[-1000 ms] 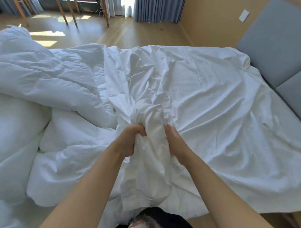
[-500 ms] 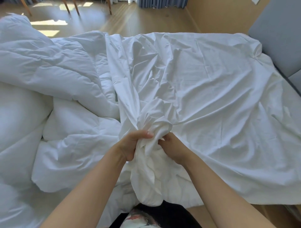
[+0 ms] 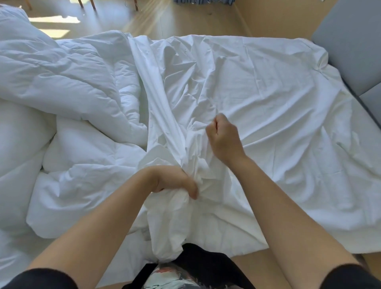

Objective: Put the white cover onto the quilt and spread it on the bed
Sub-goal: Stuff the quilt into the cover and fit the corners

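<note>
The thin, creased white cover [image 3: 268,99] lies spread over the right half of the bed. Its near middle is gathered into a bunch that hangs toward me. My left hand [image 3: 175,182] grips that bunch close to the bed's near edge. My right hand [image 3: 223,137] is farther forward on the cover, fingers curled round a fold of it. The puffy white quilt [image 3: 68,82] lies heaped on the left half, its edge against the cover's left side.
A grey padded headboard [image 3: 350,41] borders the bed on the right. Wooden floor [image 3: 195,18] lies beyond the far edge, with chair legs [image 3: 86,3] and a blue curtain hem [image 3: 198,1] at the top. My dark clothing [image 3: 206,266] is against the near edge.
My right hand left the bunch and moved forward along the cover to a new fold. My left hand kept its grip and pulled the bunch nearer.
</note>
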### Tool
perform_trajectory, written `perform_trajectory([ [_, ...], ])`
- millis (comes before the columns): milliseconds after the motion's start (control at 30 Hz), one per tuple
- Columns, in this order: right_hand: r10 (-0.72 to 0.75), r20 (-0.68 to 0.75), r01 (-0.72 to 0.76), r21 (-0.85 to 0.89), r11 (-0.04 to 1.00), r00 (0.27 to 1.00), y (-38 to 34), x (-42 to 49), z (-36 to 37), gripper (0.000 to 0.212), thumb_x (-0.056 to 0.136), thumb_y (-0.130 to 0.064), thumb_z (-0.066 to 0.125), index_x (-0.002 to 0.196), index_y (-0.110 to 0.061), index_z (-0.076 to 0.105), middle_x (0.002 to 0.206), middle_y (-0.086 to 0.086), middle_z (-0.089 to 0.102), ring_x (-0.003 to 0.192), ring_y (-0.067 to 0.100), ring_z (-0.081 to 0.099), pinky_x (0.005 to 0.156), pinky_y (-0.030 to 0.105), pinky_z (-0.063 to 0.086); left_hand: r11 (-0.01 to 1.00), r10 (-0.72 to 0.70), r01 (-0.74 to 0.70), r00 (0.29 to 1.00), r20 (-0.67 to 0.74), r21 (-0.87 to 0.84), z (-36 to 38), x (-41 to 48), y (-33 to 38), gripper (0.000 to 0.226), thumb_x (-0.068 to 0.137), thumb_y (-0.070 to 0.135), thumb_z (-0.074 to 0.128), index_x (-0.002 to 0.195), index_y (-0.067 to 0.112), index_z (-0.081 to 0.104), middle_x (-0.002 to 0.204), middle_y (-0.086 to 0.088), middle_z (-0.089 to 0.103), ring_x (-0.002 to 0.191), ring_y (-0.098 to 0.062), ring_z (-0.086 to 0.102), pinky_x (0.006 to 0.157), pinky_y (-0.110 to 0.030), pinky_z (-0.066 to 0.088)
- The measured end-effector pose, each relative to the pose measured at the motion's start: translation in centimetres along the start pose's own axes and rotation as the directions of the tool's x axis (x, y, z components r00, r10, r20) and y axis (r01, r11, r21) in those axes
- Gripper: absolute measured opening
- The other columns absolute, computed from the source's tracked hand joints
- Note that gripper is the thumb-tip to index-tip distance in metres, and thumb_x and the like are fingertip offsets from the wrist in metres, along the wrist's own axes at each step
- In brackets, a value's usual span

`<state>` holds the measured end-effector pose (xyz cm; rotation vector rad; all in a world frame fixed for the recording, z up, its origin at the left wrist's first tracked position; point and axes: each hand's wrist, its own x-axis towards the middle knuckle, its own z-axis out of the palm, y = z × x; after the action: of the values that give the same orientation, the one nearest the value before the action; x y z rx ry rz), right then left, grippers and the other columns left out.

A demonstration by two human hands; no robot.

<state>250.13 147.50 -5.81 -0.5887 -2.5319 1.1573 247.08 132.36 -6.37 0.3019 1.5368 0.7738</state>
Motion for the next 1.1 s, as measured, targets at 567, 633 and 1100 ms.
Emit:
perform_trajectory([
  [567, 0.261, 0.654, -0.368, 0.029, 0.929, 0.71, 8.7, -6.2, 3.9, 0.035, 0.085, 0.0, 0.063, 0.119, 0.0, 0.054, 0.109, 0.008, 0.062, 0.099, 0.018, 0.061, 0.081, 0.02, 0.049, 0.592, 0.234, -0.295, 0.954, -0.19, -0.75, 3.6, 4.8, -1.7, 0.062, 0.041, 0.036, 0.082, 0.093, 0.006, 0.068, 0.081, -0.013, 0.065, 0.073, -0.024, 0.066, 0.064, -0.032, 0.054],
  [633, 0.315, 0.601, -0.455, 0.093, 0.886, 0.735, 9.7, -6.1, 3.4, 0.017, 0.087, 0.003, 0.055, 0.104, 0.004, 0.056, 0.095, 0.008, 0.059, 0.082, 0.02, 0.058, 0.074, 0.02, 0.045, 0.549, 0.257, -0.31, 0.946, -0.196, -0.776, 4.3, 5.1, -2.2, 0.071, 0.036, 0.041, 0.09, 0.095, 0.006, 0.07, 0.084, -0.013, 0.067, 0.076, -0.025, 0.067, 0.065, -0.033, 0.056],
  [1100, 0.576, 0.477, -0.747, 0.451, 0.488, 0.664, 12.3, -5.5, -3.7, 0.008, 0.082, -0.003, 0.056, 0.088, -0.002, 0.061, 0.072, 0.007, 0.058, 0.067, 0.022, 0.058, 0.058, 0.027, 0.047, 0.937, 0.164, -0.261, 0.916, -0.366, -0.232, 14.5, 8.6, -0.6, 0.054, 0.078, 0.05, 0.062, 0.128, 0.039, 0.046, 0.122, 0.018, 0.057, 0.11, 0.001, 0.054, 0.094, -0.022, 0.043],
])
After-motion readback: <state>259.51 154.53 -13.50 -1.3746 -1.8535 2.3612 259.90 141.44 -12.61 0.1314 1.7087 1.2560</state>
